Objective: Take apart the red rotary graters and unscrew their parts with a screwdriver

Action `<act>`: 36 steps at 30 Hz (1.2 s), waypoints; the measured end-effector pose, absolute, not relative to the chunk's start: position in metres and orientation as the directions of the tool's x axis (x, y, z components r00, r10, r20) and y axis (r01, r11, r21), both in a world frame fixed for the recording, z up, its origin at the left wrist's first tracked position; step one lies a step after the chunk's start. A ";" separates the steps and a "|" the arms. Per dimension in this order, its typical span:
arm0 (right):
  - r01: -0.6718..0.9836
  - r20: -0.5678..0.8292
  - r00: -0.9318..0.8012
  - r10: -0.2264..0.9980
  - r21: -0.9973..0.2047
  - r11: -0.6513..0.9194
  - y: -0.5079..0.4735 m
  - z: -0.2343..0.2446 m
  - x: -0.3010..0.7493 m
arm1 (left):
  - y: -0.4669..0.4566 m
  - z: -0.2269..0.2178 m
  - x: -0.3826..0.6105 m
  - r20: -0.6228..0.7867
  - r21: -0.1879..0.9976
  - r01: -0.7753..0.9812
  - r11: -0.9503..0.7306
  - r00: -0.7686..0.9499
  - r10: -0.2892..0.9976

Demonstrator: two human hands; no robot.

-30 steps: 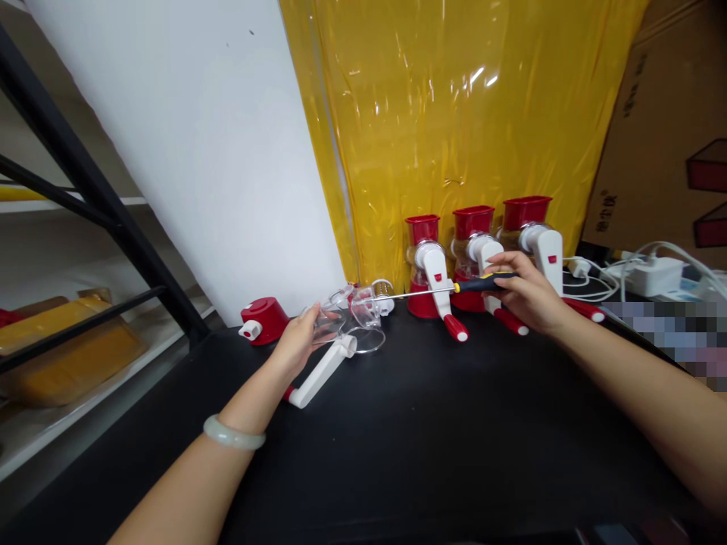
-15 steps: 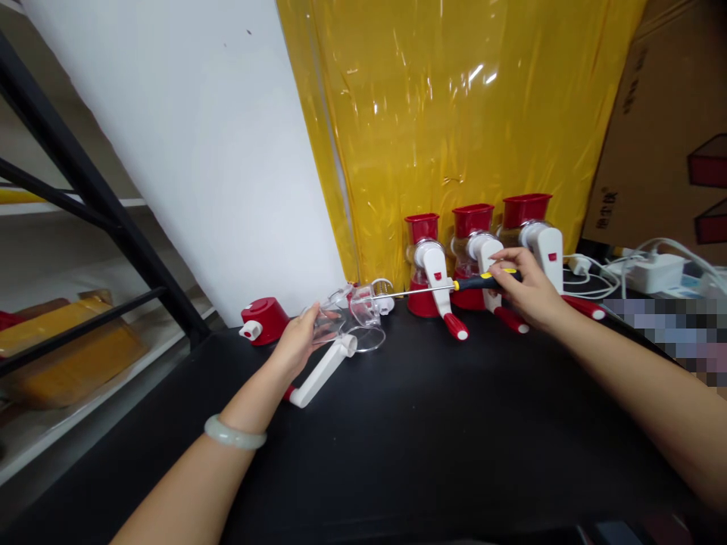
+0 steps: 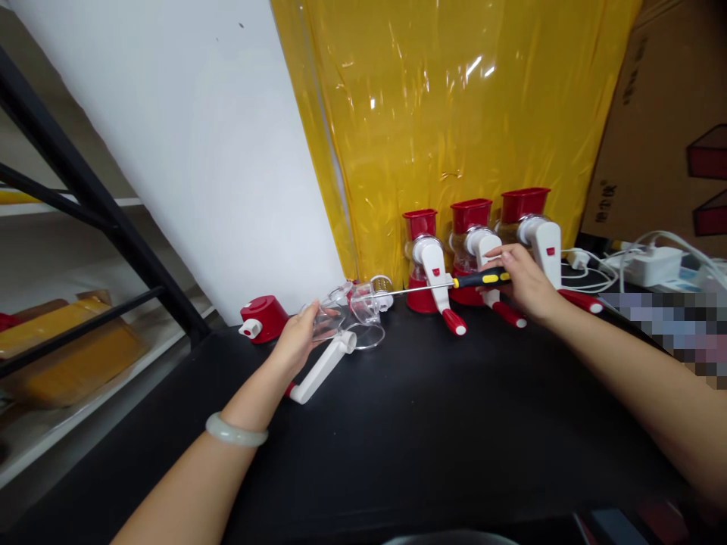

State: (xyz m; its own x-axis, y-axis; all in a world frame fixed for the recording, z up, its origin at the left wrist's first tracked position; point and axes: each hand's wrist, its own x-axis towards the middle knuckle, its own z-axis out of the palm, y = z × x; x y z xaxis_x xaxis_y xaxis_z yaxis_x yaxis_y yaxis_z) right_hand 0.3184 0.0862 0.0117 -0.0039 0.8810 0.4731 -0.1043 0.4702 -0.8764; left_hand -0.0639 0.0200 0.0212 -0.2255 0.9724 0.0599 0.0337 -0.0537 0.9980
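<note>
My left hand (image 3: 300, 337) is closed around the clear plastic body (image 3: 336, 316) of a rotary grater, which lies tilted on its side above the black table. My right hand (image 3: 523, 278) grips the black and yellow handle of a screwdriver (image 3: 480, 278). Its long shaft points left, and the tip reaches the far end of the clear body. Just behind the tip sits a metal grating drum (image 3: 382, 286) with a white end. A white crank handle (image 3: 323, 369) with a red knob lies below my left hand, beside a clear ring (image 3: 372, 337).
Several objects line the back: a red base (image 3: 264, 318) with a white knob at left, and assembled rotary graters (image 3: 421, 257) at right. White cables and an adapter (image 3: 656, 265) lie far right, near a cardboard box (image 3: 641, 151). A metal shelf frame (image 3: 85, 189) stands left.
The screwdriver's handle has turned in my right hand, showing more of its yellow patches, and my fingers have shifted on it. My left hand keeps its hold. The view has tilted slightly.
</note>
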 end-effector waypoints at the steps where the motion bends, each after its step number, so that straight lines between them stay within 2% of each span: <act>1: -0.042 0.478 -0.011 0.878 -0.878 0.477 0.087 0.012 0.320 | 0.019 0.022 -0.062 0.063 0.998 0.025 -0.059 -0.229 0.971; 5: 0.131 0.499 0.103 0.861 -0.864 0.485 0.085 0.018 0.326 | 0.013 0.023 -0.051 0.076 0.997 -0.013 -0.081 -0.202 0.976; 9: 0.076 0.525 0.282 0.803 -0.847 0.527 0.086 0.026 0.333 | 0.004 0.024 -0.036 0.066 0.998 -0.007 -0.068 -0.157 0.985; 13: 0.051 0.516 0.365 0.775 -0.842 0.537 0.092 0.027 0.340 | -0.002 0.020 -0.024 0.049 0.998 -0.025 -0.052 -0.109 0.993; 20: 0.013 0.461 0.396 0.794 -0.867 0.498 0.098 0.022 0.344 | -0.005 0.010 -0.015 0.032 0.999 -0.010 -0.033 -0.132 0.991; 27: 0.020 0.420 0.409 0.810 -0.892 0.452 0.099 0.020 0.344 | -0.003 0.005 -0.013 0.126 0.989 0.102 -0.107 -0.200 0.972; 32: 0.063 0.387 0.348 0.854 -0.919 0.390 0.100 0.015 0.338 | 0.006 0.005 -0.025 0.128 0.986 0.132 -0.101 -0.214 0.969; 36: 0.128 0.438 0.251 0.863 -0.899 0.419 0.105 0.007 0.335 | 0.014 0.005 -0.037 0.144 0.982 0.154 -0.111 -0.220 0.965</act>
